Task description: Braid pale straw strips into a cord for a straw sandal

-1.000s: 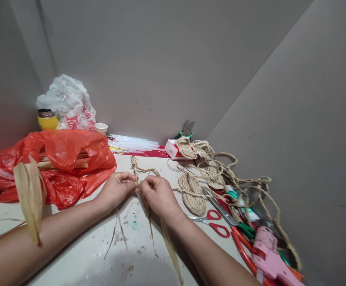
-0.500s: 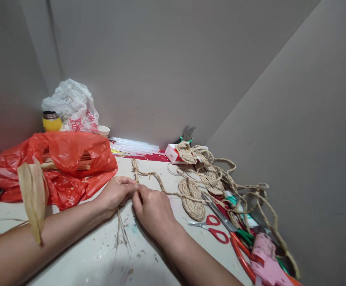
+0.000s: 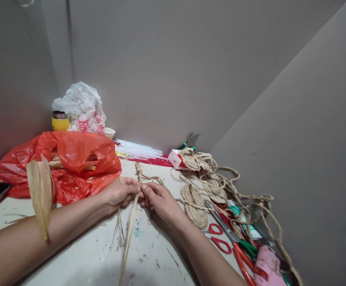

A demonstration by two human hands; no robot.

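Observation:
My left hand and my right hand meet near the middle of the table, both pinching a braided straw cord. The cord's thick end points away from me, and a thinner stretch of it runs off to the right behind my right hand. From between my fingers a long pale strip of husk hangs toward me. Thin loose fibres trail below my left hand. The exact spot of the pinch is partly covered by my fingers.
Dried husks stick out of a red plastic bag on the left. Coiled straw soles, loose cord, red-handled scissors and a pink glue gun lie right. Clear glue sticks lie at the back.
A long pale husk strip now hangs toward me from between my fingers. My right hand has turned, with its thumb now on top. The view has shifted slightly.

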